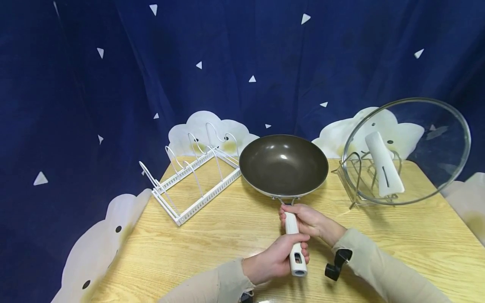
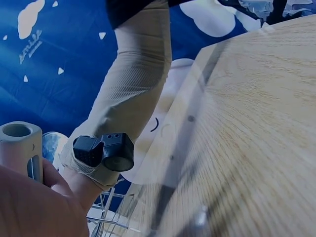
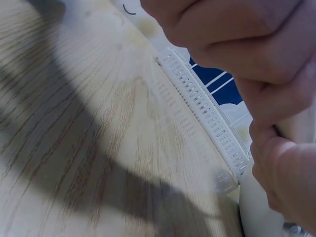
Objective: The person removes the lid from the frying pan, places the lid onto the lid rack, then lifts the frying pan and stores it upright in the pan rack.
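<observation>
A dark non-stick wok (image 1: 284,164) with a white handle (image 1: 294,242) sits at the middle of the wooden table (image 1: 212,240). Both hands hold that handle. My left hand (image 1: 278,257) grips its near end, which shows as a hollow white tube (image 2: 19,143) in the left wrist view. My right hand (image 1: 305,219) curls round the handle closer to the pan. In the right wrist view its fingers (image 3: 237,44) fill the upper right, wrapped on the pale handle (image 3: 296,128).
A white wire rack (image 1: 193,176) stands left of the wok; its slotted rail (image 3: 202,111) lies close to my right hand. At the right a metal holder (image 1: 360,181) carries a tilted glass lid (image 1: 407,149) with a white grip. Blue cloth hangs behind the table.
</observation>
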Demonstrator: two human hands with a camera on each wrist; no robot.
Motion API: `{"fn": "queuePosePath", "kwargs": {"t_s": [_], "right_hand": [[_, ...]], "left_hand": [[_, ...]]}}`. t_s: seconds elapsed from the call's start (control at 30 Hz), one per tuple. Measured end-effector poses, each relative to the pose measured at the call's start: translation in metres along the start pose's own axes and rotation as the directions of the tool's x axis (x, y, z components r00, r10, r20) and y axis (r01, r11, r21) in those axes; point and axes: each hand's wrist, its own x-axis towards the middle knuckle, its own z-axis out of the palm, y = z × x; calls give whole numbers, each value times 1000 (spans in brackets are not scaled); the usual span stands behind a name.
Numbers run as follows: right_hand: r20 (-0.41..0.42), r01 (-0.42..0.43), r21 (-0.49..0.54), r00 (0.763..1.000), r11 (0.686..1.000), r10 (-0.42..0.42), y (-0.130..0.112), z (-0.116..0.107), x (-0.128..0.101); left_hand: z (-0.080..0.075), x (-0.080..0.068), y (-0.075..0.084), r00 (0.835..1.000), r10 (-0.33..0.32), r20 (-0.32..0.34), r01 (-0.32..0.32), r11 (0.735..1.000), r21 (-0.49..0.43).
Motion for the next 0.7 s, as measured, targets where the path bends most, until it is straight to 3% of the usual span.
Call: {"fn": "queuePosePath", "kwargs": {"t_s": [0.23, 0.5, 0.7], "right_hand": [[-133, 12, -96, 991, 995, -25, 1, 3, 2], [-282, -4, -208, 958, 978, -57, 2, 8, 5], [-317, -10, -267, 945, 964, -78, 5, 7, 7]], "left_hand": [[1, 2, 0, 1000, 5, -6, -5, 1000, 24], [2, 3, 0, 1000, 23, -14, -23, 999, 40], [3, 3, -3, 998, 43, -40, -41, 997, 61]]}}
